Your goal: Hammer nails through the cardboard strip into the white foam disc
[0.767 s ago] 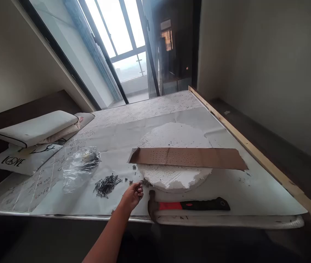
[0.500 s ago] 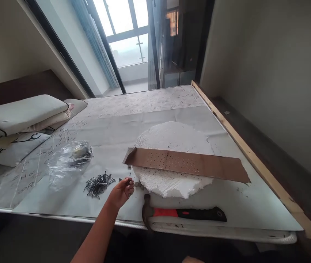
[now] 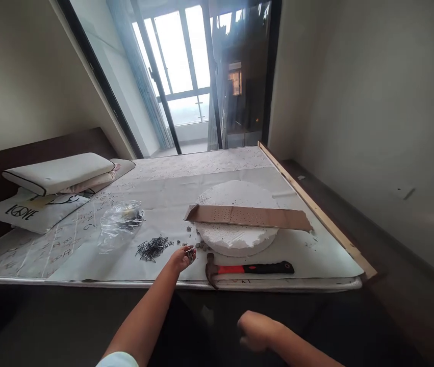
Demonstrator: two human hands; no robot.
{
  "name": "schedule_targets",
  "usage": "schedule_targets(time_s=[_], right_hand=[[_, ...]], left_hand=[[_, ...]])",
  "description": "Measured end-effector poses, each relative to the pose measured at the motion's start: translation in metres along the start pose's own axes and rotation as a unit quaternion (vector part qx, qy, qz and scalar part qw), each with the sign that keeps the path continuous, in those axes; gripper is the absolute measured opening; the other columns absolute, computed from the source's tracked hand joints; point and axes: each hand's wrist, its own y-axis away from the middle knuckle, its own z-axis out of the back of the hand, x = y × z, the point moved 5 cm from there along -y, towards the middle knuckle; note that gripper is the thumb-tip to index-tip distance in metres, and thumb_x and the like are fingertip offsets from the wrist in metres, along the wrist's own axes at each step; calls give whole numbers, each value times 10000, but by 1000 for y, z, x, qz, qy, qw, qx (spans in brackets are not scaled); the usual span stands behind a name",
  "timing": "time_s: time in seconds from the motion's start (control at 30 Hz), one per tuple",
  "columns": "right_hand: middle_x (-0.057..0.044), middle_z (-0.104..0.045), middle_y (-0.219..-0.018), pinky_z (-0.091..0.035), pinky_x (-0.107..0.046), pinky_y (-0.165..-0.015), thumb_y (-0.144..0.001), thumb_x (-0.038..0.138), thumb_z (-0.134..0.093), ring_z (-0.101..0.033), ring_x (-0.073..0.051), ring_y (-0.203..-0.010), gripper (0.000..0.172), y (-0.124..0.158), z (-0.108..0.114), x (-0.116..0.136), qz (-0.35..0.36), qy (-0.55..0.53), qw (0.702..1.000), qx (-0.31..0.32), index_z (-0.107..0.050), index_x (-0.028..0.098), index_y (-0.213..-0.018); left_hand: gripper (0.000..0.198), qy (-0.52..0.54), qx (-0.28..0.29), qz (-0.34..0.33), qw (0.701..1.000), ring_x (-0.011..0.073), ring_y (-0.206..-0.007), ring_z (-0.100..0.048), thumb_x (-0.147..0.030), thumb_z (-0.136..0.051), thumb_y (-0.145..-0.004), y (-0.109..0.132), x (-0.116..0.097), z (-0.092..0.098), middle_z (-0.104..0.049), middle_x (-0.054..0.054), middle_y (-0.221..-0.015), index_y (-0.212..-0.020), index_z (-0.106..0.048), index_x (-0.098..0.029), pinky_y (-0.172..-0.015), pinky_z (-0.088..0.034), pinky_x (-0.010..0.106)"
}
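Observation:
My left hand (image 3: 183, 258) is palm up over the sheet with its fingers curled around a few nails (image 3: 190, 255). To its left lies a heap of dark nails (image 3: 154, 248). Small brownish lumps (image 3: 200, 246) sit just to its right. My right hand (image 3: 258, 330) hangs in front of the mattress edge, curled into a loose fist; whatever is in it, if anything, is hidden. A claw hammer (image 3: 253, 268) with a red and black handle lies near that edge. Behind it, a cardboard strip (image 3: 270, 217) with rows of holes rests across a round white foam disc (image 3: 239, 191).
A pale sheet (image 3: 94, 265) covers part of the mattress (image 3: 209, 157). A crumpled clear plastic bag (image 3: 113, 229) lies behind the nail heap. Pillows (image 3: 59, 173) are piled at the left. A wooden rail (image 3: 308, 199) runs along the right side, with a wall beyond.
The view has tilted upward, so the bed appears lower. My right hand has risen into view from the bottom edge. My left hand has turned, showing the nails in it.

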Motion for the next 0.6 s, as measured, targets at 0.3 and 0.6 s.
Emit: schedule_targets(time_s=[0.3, 0.6], right_hand=[[-70, -737, -851, -499, -284, -548, -657, 216, -541, -689, -259, -761, 296, 4, -7, -7, -42, 16, 999, -19, -731, 236, -882], [-56, -710, -847, -510, -336, -636, -655, 270, -588, -672, -279, -827, 206, -18, -22, -37, -82, -41, 995, -28, -710, 248, -820]], left_hand=[[97, -59, -61, 3, 996, 133, -439, -532, -77, -464, -760, 1, -13, 10, -530, 13, -573, -802, -479, -163, -430, -464, 237], [71, -94, -78, -18, 992, 123, -457, -523, -101, -458, -779, -32, -14, 12, -505, 7, -571, -758, -452, -169, -438, -436, 211]])
